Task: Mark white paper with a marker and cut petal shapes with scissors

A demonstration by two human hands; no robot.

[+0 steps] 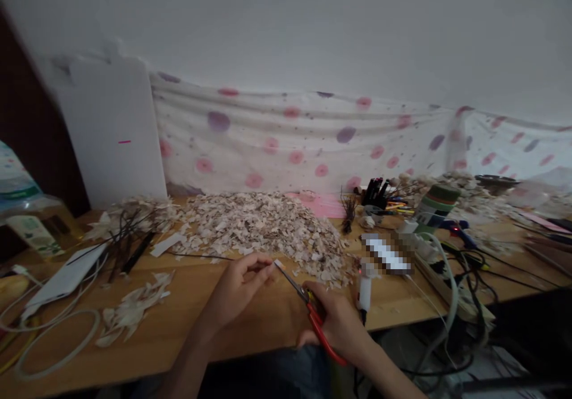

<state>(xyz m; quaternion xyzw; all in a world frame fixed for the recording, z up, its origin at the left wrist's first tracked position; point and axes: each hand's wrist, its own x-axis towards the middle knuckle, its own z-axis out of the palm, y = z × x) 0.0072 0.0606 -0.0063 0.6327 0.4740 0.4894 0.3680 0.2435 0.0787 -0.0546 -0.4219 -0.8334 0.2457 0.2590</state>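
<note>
The left hand point(236, 286) pinches a small pale flake point(279, 264), flat and thin, between thumb and fingertips, and this tight grip holds it in the air above the desk point(147, 345). The right hand point(335, 327) has its grip pressed around the glossy red handles of the scissors point(308, 306). Their narrow steel blades slant up and the tips reach the flake's edge.

Just beyond the hands spreads a heaped mound of ragged, papery flakes point(263, 226), pale with brownish flecks. To its left lie a bundle of thin dark twigs point(120, 250) and, nearer the desk's edge, a loose drift of larger curled pieces point(129, 306) beside a coil of smooth white cable point(58, 339). Right of the right hand stands a small white plastic device point(365, 289), and farther along, a white power strip point(447, 289) lies tangled in black cables point(473, 268). Behind the mound, a sheet of pink paper point(313, 205) lies at the foot of a wrinkled cloth point(295, 137) with pink and purple spots, and a stiff white board point(111, 131) leans up at the left.
</note>
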